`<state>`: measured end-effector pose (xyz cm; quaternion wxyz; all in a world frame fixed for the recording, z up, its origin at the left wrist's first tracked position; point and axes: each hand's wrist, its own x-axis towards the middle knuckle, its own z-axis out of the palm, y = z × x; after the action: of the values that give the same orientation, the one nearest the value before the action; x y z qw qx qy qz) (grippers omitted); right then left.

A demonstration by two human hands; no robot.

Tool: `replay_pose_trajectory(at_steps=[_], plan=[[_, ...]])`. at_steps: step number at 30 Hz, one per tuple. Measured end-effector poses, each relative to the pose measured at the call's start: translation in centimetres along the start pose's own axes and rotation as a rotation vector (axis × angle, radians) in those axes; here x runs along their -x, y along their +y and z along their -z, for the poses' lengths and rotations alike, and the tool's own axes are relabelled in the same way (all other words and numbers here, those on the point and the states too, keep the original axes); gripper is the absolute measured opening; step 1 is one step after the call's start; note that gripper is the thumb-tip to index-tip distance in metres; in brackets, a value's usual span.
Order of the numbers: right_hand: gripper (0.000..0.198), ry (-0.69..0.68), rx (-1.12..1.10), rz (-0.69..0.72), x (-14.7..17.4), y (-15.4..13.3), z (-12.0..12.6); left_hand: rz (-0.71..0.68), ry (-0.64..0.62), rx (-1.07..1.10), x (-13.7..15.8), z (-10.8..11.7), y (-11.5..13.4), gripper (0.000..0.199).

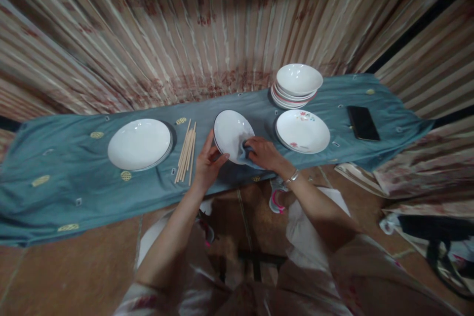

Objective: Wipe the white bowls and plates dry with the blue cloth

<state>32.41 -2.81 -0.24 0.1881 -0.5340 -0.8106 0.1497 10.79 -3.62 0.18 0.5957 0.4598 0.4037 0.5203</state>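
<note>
A white bowl with a dark rim point(231, 131) is tilted toward me at the middle of the table. My left hand point(208, 164) grips its left edge, thumb on the near rim and fingers behind. In my right hand point(263, 152) is a bunched blue-grey cloth point(247, 154), pressed against the lower right inside of the bowl. Fingers partly cover the cloth. Just left of my left hand lie several light wooden chopsticks point(187, 153). To the right of my right hand is a small stack of plates with a floral print point(303, 131).
A blue-green cloth point(92, 192) covers the long narrow table. Stacked white plates point(139, 144) sit at the left. Piled bowls point(299, 80) stand at the back right, with a black phone point(363, 122) farther right. A pleated curtain point(222, 29) hangs behind.
</note>
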Motion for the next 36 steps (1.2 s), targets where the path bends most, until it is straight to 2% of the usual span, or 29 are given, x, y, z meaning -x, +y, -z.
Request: replay_pose_trajectory(at_steps=[7,13,19,26,31,36], plan=[[0.025,-0.089,-0.175,0.003,0.5,-0.4,0.5,-0.006,-0.011,-0.017,0.0,0.1,0.1,0.104],[0.021,-0.188,-0.501,0.013,0.1,-0.8,0.7,-0.003,-0.024,-0.020,0.2,0.1,0.2,0.099],[0.022,-0.177,-0.723,0.043,-0.4,-1.1,-0.1,-0.037,-0.037,-0.034,0.2,0.1,0.0,0.100],[0.031,-0.117,-0.898,0.143,-1.2,-0.8,-1.4,-0.095,-0.086,-0.098,-0.1,0.4,-0.4,0.098],[0.037,-0.057,-0.961,0.206,-2.4,-1.5,-1.5,-0.114,-0.124,-0.104,-0.3,0.7,-0.5,0.091],[0.044,-0.003,-0.950,0.210,-3.1,-2.8,-0.7,-0.096,-0.106,-0.109,-0.2,0.6,-0.3,0.092]])
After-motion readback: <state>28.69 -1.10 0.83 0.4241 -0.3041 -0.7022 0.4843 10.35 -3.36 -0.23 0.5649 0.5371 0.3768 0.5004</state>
